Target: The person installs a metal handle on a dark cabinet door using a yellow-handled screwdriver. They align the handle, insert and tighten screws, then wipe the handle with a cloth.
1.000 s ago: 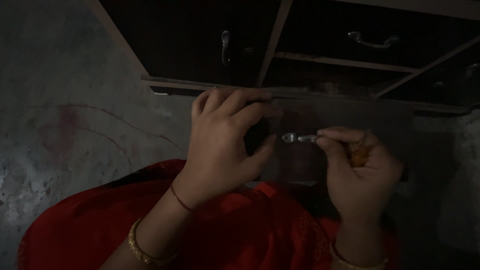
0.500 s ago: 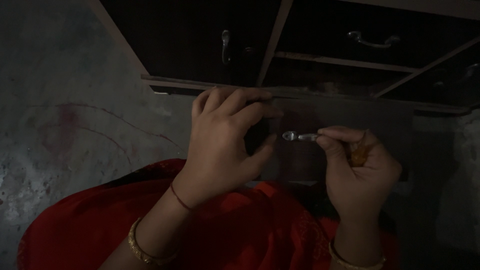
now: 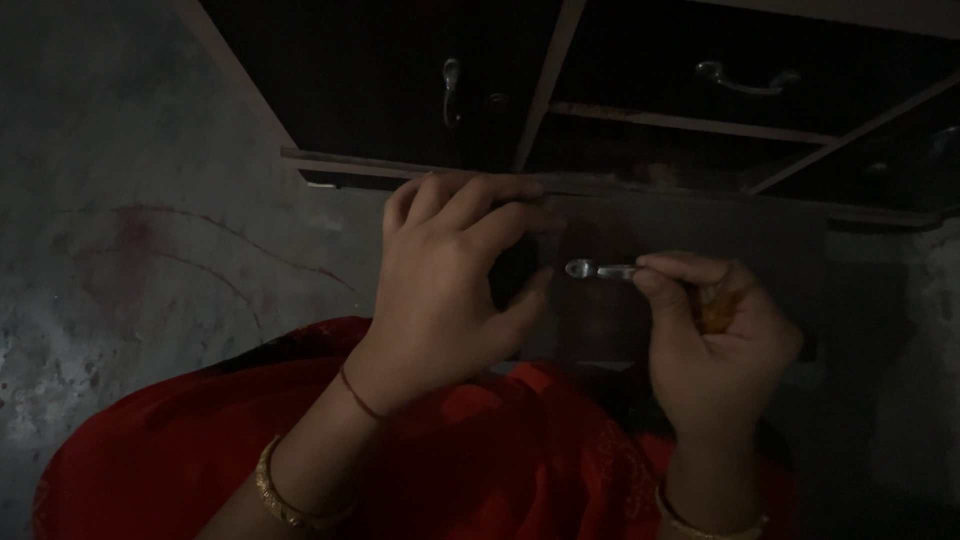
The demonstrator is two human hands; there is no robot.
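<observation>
Looking down, I log this from largest to smallest.

Floor: grey concrete floor (image 3: 130, 250) fills the left side, mottled, with a faint reddish curved mark on it.

Cabinet: a dark wooden cabinet (image 3: 640, 150) spans the top, its pale edge strips dividing it into panels; I see one metal handle (image 3: 452, 88) on the left panel and a curved metal handle (image 3: 745, 78) on the right panel.

Red garment: red cloth (image 3: 480, 470) covers the lap at the bottom, beneath both forearms.

Left hand: my left hand (image 3: 450, 290) is raised before the cabinet's lower edge, fingers curled round a dark object (image 3: 512, 272) that I can barely make out; the grip is clamped on it, thumb pointing towards the right hand. A thin red thread sits at the wrist and a gold bangle (image 3: 290, 500) lower on the forearm.

Right hand: my right hand (image 3: 715, 340) is closed, thumb and forefinger pinched together on the stem of a small metal key (image 3: 598, 270). A second gold bangle (image 3: 705, 520) rings this wrist.

Key: it lies level, its rounded shiny end pointing left, just beside the left thumb tip but not touching it that I can tell.
</observation>
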